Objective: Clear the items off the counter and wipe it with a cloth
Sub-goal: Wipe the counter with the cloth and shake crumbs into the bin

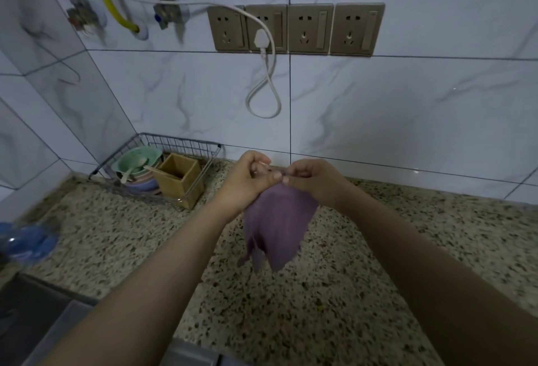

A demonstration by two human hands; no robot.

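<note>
A purple cloth (276, 225) hangs in the air above the speckled stone counter (378, 249), its lower corners dangling free. My left hand (247, 179) and my right hand (314, 179) are close together and both pinch the cloth's top edge with curled fingers. The cloth does not touch the counter.
A wire dish rack (186, 145) stands in the back left corner with pastel bowls (136, 161), a spoon and a wooden box (180, 179). A blurred blue object (26, 243) lies at the left edge. A dark sink (35, 313) is at lower left. Wall sockets (297, 29) hold a white cord.
</note>
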